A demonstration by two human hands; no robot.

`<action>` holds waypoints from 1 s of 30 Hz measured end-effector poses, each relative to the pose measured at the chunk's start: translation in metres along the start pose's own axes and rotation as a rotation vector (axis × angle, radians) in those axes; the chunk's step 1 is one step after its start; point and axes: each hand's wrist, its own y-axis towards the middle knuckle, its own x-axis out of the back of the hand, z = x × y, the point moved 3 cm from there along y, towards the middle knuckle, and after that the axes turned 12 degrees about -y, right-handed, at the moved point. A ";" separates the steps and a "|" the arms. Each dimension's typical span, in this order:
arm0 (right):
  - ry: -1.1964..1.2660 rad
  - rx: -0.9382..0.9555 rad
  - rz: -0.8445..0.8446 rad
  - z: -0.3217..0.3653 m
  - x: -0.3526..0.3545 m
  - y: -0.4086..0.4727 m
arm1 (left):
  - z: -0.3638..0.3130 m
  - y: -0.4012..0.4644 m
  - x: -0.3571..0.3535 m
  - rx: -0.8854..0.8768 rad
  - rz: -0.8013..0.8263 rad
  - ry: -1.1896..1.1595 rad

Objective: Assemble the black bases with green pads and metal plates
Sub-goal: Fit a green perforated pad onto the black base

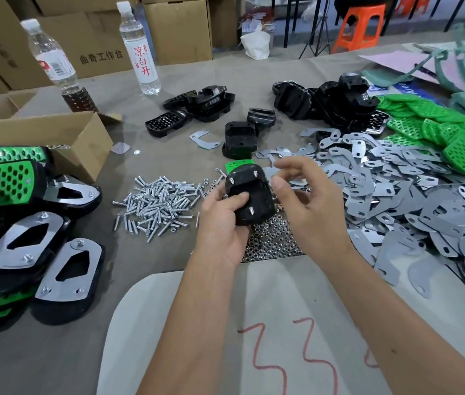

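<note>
Black base [249, 195] in the left hand [219, 223] is showing a glossy black underside with silver screw tips and a green pad [238, 165] edge behind it. Metal plates [396, 201] are showing matte grey. Loose pads [453, 129] are showing bright green with a hole pattern. Screws [157, 203] and nuts [271, 240] are showing silver. Tabletop [54, 352] covering is showing grey-beige; paper sheet [254, 323] is showing white with red scribbles. Stool [360, 27] is showing orange
</note>
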 end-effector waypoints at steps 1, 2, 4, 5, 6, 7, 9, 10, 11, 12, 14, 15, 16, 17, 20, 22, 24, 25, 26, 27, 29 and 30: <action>-0.008 -0.046 -0.001 -0.004 0.000 0.001 | 0.000 0.000 0.001 0.001 -0.003 0.012; 0.005 -0.097 0.026 -0.007 -0.001 0.003 | 0.000 0.001 0.001 -0.003 0.003 0.026; 0.042 -0.176 0.108 -0.013 -0.005 0.004 | 0.000 0.000 0.001 -0.026 0.024 0.047; 0.066 -0.191 0.125 -0.015 -0.006 0.005 | 0.001 -0.001 0.001 -0.040 0.036 0.057; 0.090 -0.199 0.130 -0.015 -0.006 0.005 | 0.001 -0.002 0.001 -0.058 0.047 0.075; 0.115 -0.204 0.131 -0.015 -0.006 0.006 | 0.001 -0.003 0.000 -0.074 0.060 0.100; 0.179 -0.215 0.131 -0.017 -0.004 0.006 | 0.002 -0.004 -0.002 -0.102 0.086 0.150; 0.211 -0.221 0.127 -0.017 -0.003 0.006 | 0.003 -0.004 -0.003 -0.118 0.101 0.173; 0.232 -0.225 0.122 -0.017 -0.004 0.006 | 0.002 -0.005 -0.004 -0.135 0.113 0.191; 0.239 -0.227 0.117 -0.017 -0.003 0.006 | 0.003 -0.005 -0.005 -0.150 0.119 0.201; 0.209 -0.227 0.107 -0.018 -0.004 0.007 | 0.005 -0.006 -0.004 -0.167 0.117 0.203; 0.180 -0.227 0.099 -0.018 -0.004 0.007 | 0.006 -0.006 -0.004 -0.175 0.115 0.210; 0.154 -0.229 0.090 -0.019 -0.004 0.007 | 0.006 -0.006 -0.004 -0.181 0.114 0.224; 0.138 -0.232 0.081 -0.019 -0.003 0.007 | 0.007 -0.006 -0.005 -0.183 0.116 0.239; 0.119 -0.235 0.104 -0.019 0.002 0.009 | 0.010 -0.005 -0.008 -0.198 0.112 0.259; 0.089 -0.237 0.155 -0.019 0.009 0.012 | 0.014 -0.006 -0.012 -0.214 0.093 0.262; 0.066 -0.248 0.220 -0.018 0.021 0.015 | 0.020 -0.007 -0.019 -0.230 0.082 0.268; 0.047 -0.253 0.252 -0.017 0.030 0.017 | 0.024 -0.008 -0.023 -0.232 0.082 0.280; 0.014 -0.260 0.286 -0.017 0.041 0.018 | 0.028 -0.008 -0.028 -0.231 0.082 0.295; -0.044 -0.265 0.320 -0.017 0.055 0.020 | 0.034 -0.009 -0.034 -0.226 0.084 0.310; -0.276 -0.231 0.397 -0.018 0.086 0.023 | 0.048 -0.009 -0.046 -0.216 0.096 0.346; -0.408 -0.212 0.428 -0.019 0.103 0.023 | 0.056 -0.010 -0.051 -0.204 0.104 0.372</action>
